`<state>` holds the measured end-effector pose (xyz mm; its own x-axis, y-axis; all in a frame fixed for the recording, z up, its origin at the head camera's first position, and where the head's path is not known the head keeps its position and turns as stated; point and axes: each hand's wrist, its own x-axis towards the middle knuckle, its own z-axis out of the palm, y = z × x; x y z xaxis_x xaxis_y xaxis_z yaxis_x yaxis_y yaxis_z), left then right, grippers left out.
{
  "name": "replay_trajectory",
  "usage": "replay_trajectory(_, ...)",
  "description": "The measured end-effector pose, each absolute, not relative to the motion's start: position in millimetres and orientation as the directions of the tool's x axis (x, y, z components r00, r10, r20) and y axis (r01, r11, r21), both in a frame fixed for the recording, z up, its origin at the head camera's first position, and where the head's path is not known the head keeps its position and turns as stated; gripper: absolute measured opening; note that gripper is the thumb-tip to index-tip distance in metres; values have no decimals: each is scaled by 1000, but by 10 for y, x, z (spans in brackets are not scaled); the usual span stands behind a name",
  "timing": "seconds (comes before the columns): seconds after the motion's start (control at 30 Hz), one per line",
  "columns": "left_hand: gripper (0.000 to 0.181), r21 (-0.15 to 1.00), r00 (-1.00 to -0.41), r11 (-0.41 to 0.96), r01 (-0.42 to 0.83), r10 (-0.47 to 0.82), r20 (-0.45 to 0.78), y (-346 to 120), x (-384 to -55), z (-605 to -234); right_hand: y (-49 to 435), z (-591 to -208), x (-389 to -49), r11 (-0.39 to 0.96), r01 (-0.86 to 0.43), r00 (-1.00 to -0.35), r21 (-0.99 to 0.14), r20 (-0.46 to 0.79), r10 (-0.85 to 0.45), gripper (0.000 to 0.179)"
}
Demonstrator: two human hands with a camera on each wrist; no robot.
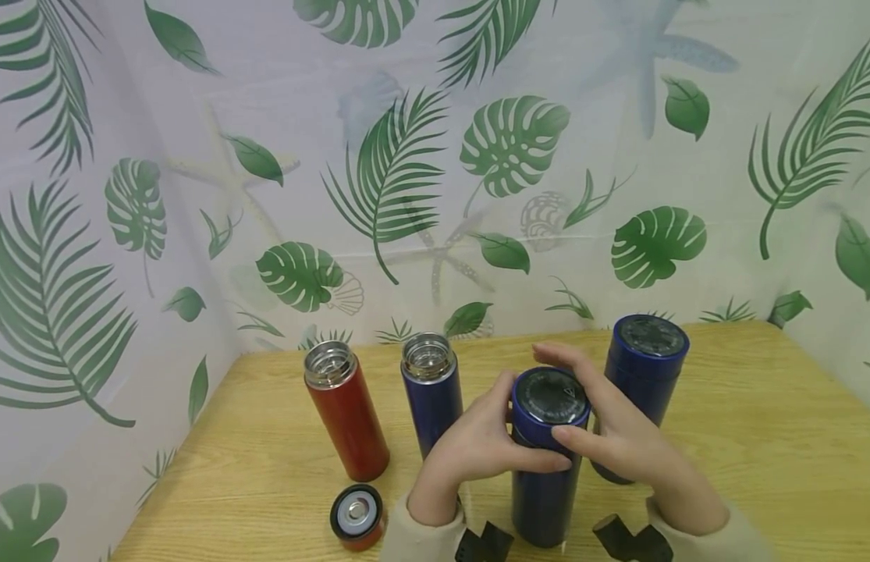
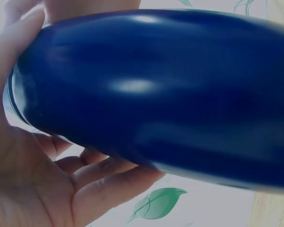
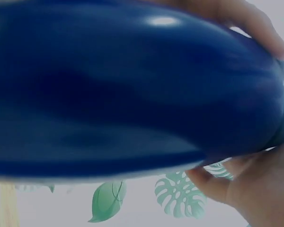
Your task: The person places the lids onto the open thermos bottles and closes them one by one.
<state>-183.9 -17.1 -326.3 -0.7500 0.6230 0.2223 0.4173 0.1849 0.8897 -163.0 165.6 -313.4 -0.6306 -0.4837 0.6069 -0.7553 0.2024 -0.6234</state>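
In the head view a blue thermos (image 1: 543, 499) with its dark-topped lid (image 1: 551, 396) on stands upright between both hands. My left hand (image 1: 480, 441) curls round its upper body from the left, the thumb across the front. From the right, my right hand (image 1: 620, 429) grips it at the lid, thumb in front and fingers behind. Both wrist views are filled by the blue body (image 2: 146, 94), with the left palm (image 2: 33, 175) and right palm (image 3: 265, 189) at its upper end. Fingers on the far side are partly hidden.
Left of the hands stand an open blue thermos (image 1: 432, 398) and an open red thermos (image 1: 346, 421). A red lid (image 1: 357, 515) lies underside up in front of the red one. Behind the right hand is another lidded blue thermos (image 1: 645, 371). A leaf-patterned cloth (image 1: 420, 312) backs the wooden table (image 1: 252, 476).
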Motion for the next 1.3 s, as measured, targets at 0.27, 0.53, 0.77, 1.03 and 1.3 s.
replay_trajectory(0.27,69,882,-745,191,432,627,229,-155,-1837,-3255,1714,-3103,-1623,5,-727,-579,-687,609,-543,64)
replay_trajectory(0.53,65,864,-711,165,476,651,267,-143,-1829,-3244,1663,-3127,-1599,239,-728,-676,-643,614,-406,73)
replay_trajectory(0.77,63,854,-711,166,494,643,286,-137,-1826,-3240,1570,-3142,-1582,421,-654,-754,-629,591,-287,70)
replay_trajectory(1.03,72,868,-709,163,469,655,261,-134,-1820,-3242,1711,-3129,-1631,-15,-731,-563,-682,615,-552,75)
replay_trajectory(1.3,62,865,-783,235,444,570,247,-99,-1785,-3240,1652,-3116,-1597,278,-712,-700,-645,621,-352,88)
